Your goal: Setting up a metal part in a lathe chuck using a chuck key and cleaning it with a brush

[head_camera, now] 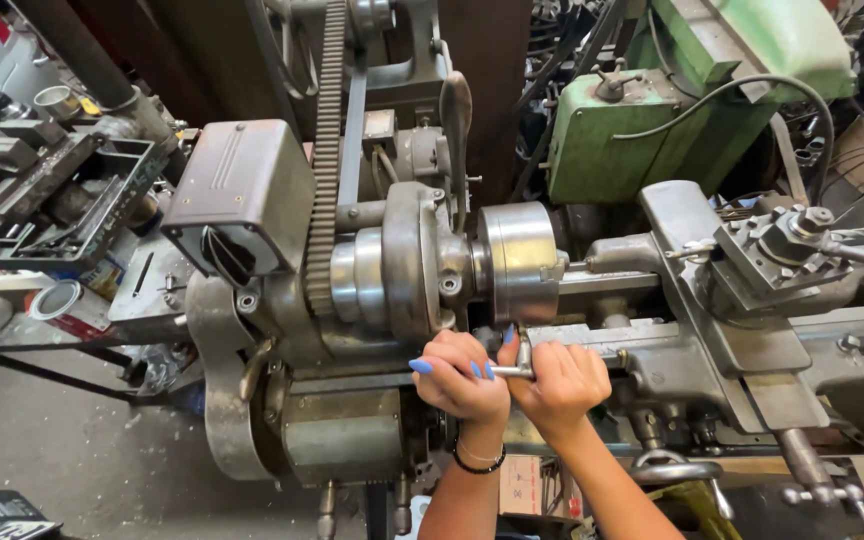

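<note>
The person is standing over an old metal lathe [282, 400], and both hands are gripping a chuck key [522, 362] that is plugged into the underside of the shiny steel chuck [518, 262]. The key's stem is pointing up into the chuck body while its crossbar is lying roughly level, which is giving each hand one end to pull on (a sensible way of getting leverage on a stiff socket).

The left hand [460, 375] is clenching the left end of the bar, its fingers curling over the top so that the blue-painted nails are showing; a dark bracelet [478, 464] is sitting on that wrist. The right hand [560, 385] is wrapping tightly around the right end, knuckles up, thumb tucking in beside the stem. Both fists are touching or nearly touching at the middle. The two forearms are rising from the bottom edge and converging, with the wrists bending slightly back toward the body.

A round bar [607, 272] is sticking out of the chuck toward the tool post [787, 240], which is standing well apart on the right. A toothed drive belt [327, 150] is running down to the pulleys left of the chuck, beside a grey cover box [242, 195]. A green machine [672, 110] is standing behind, and a cluttered tray [62, 210] of metal parts is sitting at far left.
</note>
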